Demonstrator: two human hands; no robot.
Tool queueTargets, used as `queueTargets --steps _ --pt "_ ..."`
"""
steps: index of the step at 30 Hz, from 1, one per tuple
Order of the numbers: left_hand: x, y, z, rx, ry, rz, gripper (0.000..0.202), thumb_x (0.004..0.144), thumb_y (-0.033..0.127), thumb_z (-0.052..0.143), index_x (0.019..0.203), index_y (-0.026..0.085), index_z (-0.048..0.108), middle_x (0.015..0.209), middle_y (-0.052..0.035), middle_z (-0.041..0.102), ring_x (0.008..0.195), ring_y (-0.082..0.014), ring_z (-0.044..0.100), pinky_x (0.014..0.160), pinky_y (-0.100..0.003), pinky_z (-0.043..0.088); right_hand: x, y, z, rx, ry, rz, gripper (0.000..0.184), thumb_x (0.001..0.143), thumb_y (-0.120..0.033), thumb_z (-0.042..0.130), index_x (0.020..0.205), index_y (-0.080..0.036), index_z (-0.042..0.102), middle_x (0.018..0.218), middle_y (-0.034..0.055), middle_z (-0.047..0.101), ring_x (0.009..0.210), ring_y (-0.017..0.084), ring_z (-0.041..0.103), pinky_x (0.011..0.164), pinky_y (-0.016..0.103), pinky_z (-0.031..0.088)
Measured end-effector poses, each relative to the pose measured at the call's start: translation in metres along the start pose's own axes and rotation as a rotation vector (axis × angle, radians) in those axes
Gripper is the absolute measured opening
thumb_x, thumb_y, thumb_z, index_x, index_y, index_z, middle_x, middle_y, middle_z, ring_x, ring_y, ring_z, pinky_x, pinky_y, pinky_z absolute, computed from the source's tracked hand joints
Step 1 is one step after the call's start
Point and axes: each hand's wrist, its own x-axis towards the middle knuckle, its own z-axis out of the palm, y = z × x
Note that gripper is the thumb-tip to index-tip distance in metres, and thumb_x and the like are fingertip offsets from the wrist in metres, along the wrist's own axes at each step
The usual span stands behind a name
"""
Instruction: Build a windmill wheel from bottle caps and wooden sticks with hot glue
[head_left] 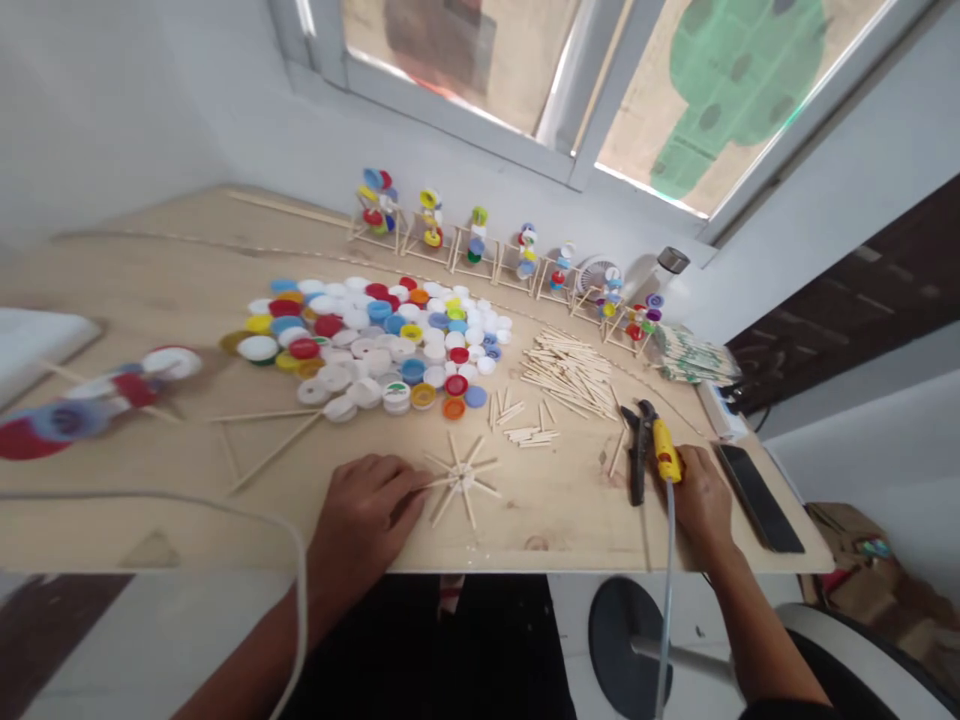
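A star-shaped wheel of wooden sticks (463,474) lies flat on the table, its sticks fanning out from a pale round centre. My left hand (369,512) rests beside it, thumb and index finger pinched at the end of a left-hand stick. To the right, my right hand (703,500) is curled against a yellow glue gun (666,452), fingers partly hidden behind it. The gun's pale cord (669,570) hangs over the front edge. A black plier-like tool (638,455) lies just left of the gun.
Many coloured bottle caps (364,345) cover the middle, beside a pile of sticks (568,372). Several stick-and-cap models (476,245) line the wall. A blurred cap model (97,400) and a triangular stick frame (262,418) are left; a phone (759,497) is right. A cable (225,503) crosses front left.
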Motion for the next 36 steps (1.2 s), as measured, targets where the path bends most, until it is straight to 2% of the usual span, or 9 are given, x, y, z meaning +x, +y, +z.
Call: queueTargets --steps 7,11,16,20,24,27,30,33,36 --pt "0.001 0.003 -0.001 -0.024 0.006 -0.009 0.022 0.093 0.027 0.051 0.085 0.026 0.072 0.078 -0.0022 0.073 0.077 -0.021 0.067 0.076 -0.039 0.044 0.003 0.009 -0.004 0.117 -0.115 -0.012 0.034 0.085 -0.041 0.057 0.111 -0.019 0.059 0.109 0.0143 0.067 0.096 0.03 0.065 0.08 0.041 0.054" --pt "0.0 0.001 0.0 -0.016 0.027 0.008 0.024 0.094 0.026 0.05 0.084 0.025 0.072 0.077 -0.0022 0.072 0.076 -0.0212 0.066 0.076 -0.039 0.044 -0.002 0.016 -0.015 0.185 -0.187 -0.062 0.046 0.085 -0.04 0.055 0.124 -0.018 0.058 0.122 0.0155 0.064 0.109 0.03 0.065 0.095 0.046 0.054" --pt "-0.002 -0.001 0.001 -0.021 0.027 0.004 0.023 0.094 0.025 0.051 0.086 0.025 0.073 0.079 -0.0014 0.074 0.077 -0.0202 0.067 0.077 -0.038 0.044 -0.004 0.007 -0.042 0.154 -0.063 -0.083 0.039 0.089 -0.042 0.052 0.117 -0.019 0.065 0.12 0.0173 0.067 0.111 0.033 0.064 0.098 0.052 0.052" --pt "-0.002 0.0 0.001 -0.018 0.022 -0.008 0.021 0.093 0.023 0.053 0.087 0.025 0.073 0.078 -0.0014 0.074 0.077 -0.0203 0.067 0.076 -0.038 0.044 0.022 -0.059 -0.072 0.362 0.0 -0.034 0.032 0.093 -0.043 0.053 0.11 -0.02 0.068 0.105 0.0129 0.073 0.092 0.027 0.07 0.085 0.044 0.057" --pt "0.0 0.003 -0.001 -0.022 0.021 0.002 0.021 0.093 0.021 0.052 0.086 0.025 0.072 0.079 -0.0017 0.074 0.077 -0.0205 0.067 0.076 -0.038 0.045 0.064 -0.166 -0.086 0.642 -0.103 -0.303 0.022 0.095 -0.036 0.058 0.107 -0.023 0.071 0.104 0.0094 0.076 0.096 0.025 0.07 0.087 0.04 0.055" --pt "0.0 0.004 -0.002 -0.032 0.036 0.003 0.021 0.092 0.019 0.053 0.085 0.025 0.072 0.078 -0.0016 0.074 0.076 -0.0202 0.067 0.076 -0.038 0.045 0.094 -0.242 -0.076 0.66 -0.236 -0.548 0.019 0.094 -0.031 0.063 0.108 -0.021 0.072 0.106 0.008 0.075 0.101 0.023 0.068 0.09 0.038 0.052" --pt "-0.001 0.004 0.0 -0.032 0.066 0.001 0.02 0.092 0.018 0.053 0.086 0.024 0.071 0.078 -0.0018 0.073 0.076 -0.0205 0.066 0.077 -0.038 0.045 0.116 -0.3 -0.057 0.474 -0.347 -0.662 0.018 0.092 -0.029 0.067 0.107 -0.019 0.072 0.102 0.0088 0.074 0.099 0.024 0.066 0.088 0.037 0.049" --pt "-0.001 0.005 0.001 -0.039 0.077 -0.002 0.021 0.092 0.017 0.052 0.085 0.024 0.071 0.079 -0.0021 0.073 0.077 -0.0208 0.065 0.078 -0.039 0.045 0.127 -0.337 -0.041 0.323 -0.365 -0.718 0.022 0.092 -0.035 0.07 0.105 -0.017 0.072 0.107 0.0116 0.072 0.104 0.028 0.062 0.091 0.04 0.047" --pt "-0.001 0.006 0.0 -0.057 0.07 -0.008 0.021 0.093 0.016 0.052 0.086 0.023 0.071 0.081 -0.0023 0.073 0.078 -0.0206 0.065 0.079 -0.038 0.045 0.13 -0.356 -0.033 0.235 -0.362 -0.765 0.029 0.092 -0.04 0.07 0.106 -0.014 0.071 0.109 0.014 0.071 0.109 0.03 0.059 0.093 0.043 0.046"
